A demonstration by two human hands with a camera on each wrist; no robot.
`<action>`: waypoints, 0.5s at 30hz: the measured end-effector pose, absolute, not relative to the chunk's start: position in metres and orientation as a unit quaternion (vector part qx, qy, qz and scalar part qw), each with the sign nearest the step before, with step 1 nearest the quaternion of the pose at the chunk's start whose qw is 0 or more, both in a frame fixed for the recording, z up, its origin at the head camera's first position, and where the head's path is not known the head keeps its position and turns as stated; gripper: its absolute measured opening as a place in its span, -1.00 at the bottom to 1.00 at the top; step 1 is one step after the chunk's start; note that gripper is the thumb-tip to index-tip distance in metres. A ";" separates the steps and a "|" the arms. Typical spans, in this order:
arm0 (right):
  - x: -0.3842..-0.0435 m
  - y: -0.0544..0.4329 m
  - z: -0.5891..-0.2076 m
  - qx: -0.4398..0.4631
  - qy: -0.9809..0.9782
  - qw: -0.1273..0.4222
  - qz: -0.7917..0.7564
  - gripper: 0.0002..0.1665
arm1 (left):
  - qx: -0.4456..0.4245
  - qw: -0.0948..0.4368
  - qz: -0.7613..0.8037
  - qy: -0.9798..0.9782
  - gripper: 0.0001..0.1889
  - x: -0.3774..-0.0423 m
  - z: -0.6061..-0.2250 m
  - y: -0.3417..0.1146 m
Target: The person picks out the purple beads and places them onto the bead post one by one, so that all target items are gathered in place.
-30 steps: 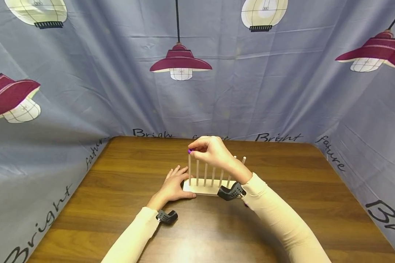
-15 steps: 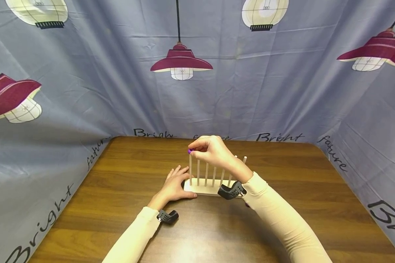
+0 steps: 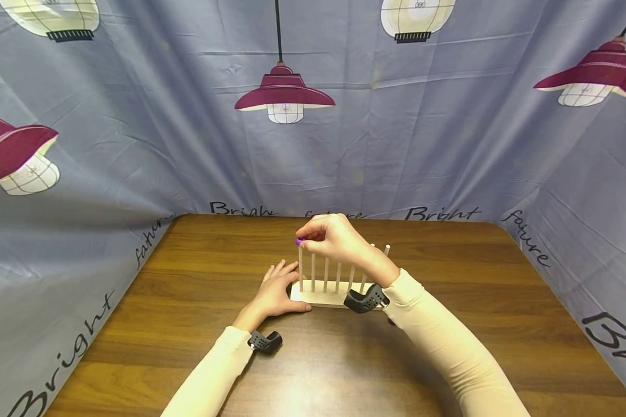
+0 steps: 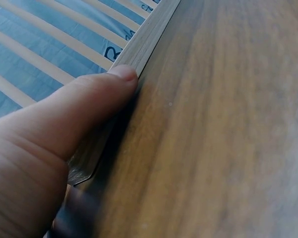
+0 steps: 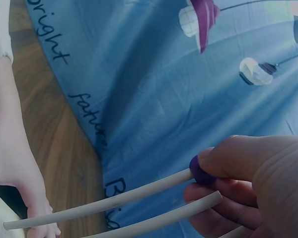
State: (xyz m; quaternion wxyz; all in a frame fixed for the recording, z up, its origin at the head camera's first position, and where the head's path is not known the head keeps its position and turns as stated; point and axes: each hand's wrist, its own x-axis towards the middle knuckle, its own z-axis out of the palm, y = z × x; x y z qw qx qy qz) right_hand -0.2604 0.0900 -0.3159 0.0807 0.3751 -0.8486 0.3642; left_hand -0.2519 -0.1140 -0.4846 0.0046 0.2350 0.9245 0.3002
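Observation:
A pale wooden peg board stands on the table with several thin upright pegs in a row. My left hand holds its left end, with the thumb along the front edge and the index finger at the far side. The other left fingers spread over the table. In the left wrist view the thumb presses the board's front edge. My right hand pinches a purple bead between thumb and fingertips at the top of the leftmost peg. In the right wrist view that peg's tip ends inside the bead.
The brown wooden table is enclosed by a blue-grey curtain printed with lamps and lettering. Under the right forearm a small dark red thing shows, mostly hidden. The right forearm passes in front of the board's right part.
The purple bead sits slightly lower at the leftmost peg's top, the right hand with it. The left hand keeps its place on the board. The head view has shifted a little.

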 end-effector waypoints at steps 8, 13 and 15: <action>-0.260 0.090 -0.317 0.386 -0.850 0.084 0.349 -0.83 | 0.233 0.003 0.300 0.925 -0.36 -0.252 -0.485 -0.113; -0.260 0.089 -0.318 0.391 -0.853 0.086 0.336 -0.84 | 0.231 0.005 0.299 0.926 -0.36 -0.251 -0.485 -0.113; -0.260 0.089 -0.318 0.390 -0.855 0.089 0.329 -0.85 | 0.231 0.005 0.300 0.926 -0.37 -0.250 -0.485 -0.113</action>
